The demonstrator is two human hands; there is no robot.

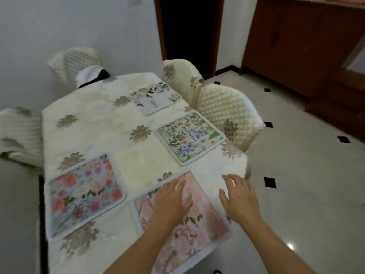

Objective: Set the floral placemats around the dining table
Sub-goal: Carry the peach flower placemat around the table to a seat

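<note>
Several floral placemats lie on the cream tablecloth of the dining table (102, 123). A pale pink placemat (199, 230) lies nearest, at the front right corner. My left hand (171, 200) rests flat on it with straight fingers. My right hand (240, 196) hovers open over the mat's right edge and the cloth. A blue and red placemat (83, 194) lies at the front left. A green placemat with the word BEAUTIFUL (190, 136) sits along the right side. A white placemat (156, 97) lies further back on the right.
Two quilted cream chairs (227, 111) stand close against the table's right side. Another covered chair (75, 60) is at the far end and one (17, 133) at the left. A dark doorway, a wooden cabinet and glossy tiled floor lie to the right.
</note>
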